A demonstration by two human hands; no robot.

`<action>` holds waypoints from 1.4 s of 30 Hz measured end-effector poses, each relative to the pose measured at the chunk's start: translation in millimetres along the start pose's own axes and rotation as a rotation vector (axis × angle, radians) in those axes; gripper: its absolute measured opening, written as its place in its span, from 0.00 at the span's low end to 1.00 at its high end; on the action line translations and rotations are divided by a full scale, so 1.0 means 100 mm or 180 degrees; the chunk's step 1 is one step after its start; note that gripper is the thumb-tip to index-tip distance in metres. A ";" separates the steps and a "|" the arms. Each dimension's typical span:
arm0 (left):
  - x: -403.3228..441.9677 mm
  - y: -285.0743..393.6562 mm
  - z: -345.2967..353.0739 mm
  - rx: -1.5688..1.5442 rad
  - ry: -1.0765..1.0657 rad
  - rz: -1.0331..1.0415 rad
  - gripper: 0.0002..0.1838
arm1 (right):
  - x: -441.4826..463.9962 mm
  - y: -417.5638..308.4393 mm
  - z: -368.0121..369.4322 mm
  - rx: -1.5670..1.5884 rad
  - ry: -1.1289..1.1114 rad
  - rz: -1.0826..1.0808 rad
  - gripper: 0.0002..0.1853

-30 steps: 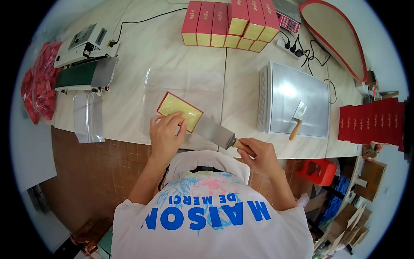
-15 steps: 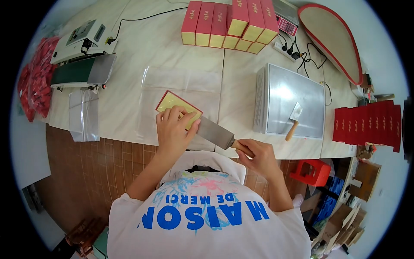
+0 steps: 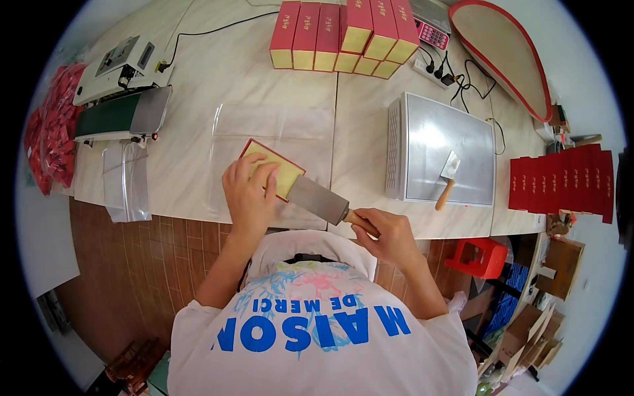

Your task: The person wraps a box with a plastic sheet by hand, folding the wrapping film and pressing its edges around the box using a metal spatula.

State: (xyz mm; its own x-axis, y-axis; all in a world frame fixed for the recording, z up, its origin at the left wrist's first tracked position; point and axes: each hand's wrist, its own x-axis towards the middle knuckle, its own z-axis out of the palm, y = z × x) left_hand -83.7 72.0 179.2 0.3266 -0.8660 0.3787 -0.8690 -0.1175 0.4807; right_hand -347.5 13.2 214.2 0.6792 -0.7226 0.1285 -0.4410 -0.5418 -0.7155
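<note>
A yellow box with red edges lies tilted on clear plastic film on the pale table. My left hand rests on the box's left part, fingers bent and somewhat apart, covering part of it. My right hand is wrapped round the wooden handle of a wide metal spatula. The spatula's blade meets the box's lower right edge; whether its tip goes under or into the box cannot be made out.
Red and yellow boxes stand at the back. A metal box with a small scraper on it is at the right, near stacked red boxes. A sealing machine and plastic bags are at the left.
My left hand has shifted left on the box, its fingers more bent and apart. My right hand still holds the spatula against the box. The view has shifted slightly.
</note>
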 end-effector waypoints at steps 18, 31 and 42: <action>0.13 -0.34 -0.02 -0.0343 -0.0365 0.0777 0.06 | 0.19 -0.10 0.29 -0.0113 0.0097 -0.0072 0.10; 0.08 -0.44 0.09 -0.0458 -0.0095 0.1235 0.09 | 0.37 -0.09 0.34 -0.0503 0.0256 -0.0208 0.11; 0.08 -0.47 0.08 -0.0635 -0.0127 0.1165 0.09 | 0.42 -0.07 0.22 -0.0665 0.0067 -0.0244 0.13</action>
State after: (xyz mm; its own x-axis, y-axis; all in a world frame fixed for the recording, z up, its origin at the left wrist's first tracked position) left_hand -42.9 66.7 152.9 -0.0084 -0.8516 0.5241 -0.8347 0.2946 0.4653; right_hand -302.9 -4.1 209.9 0.7040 -0.6835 0.1930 -0.5020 -0.6711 -0.5456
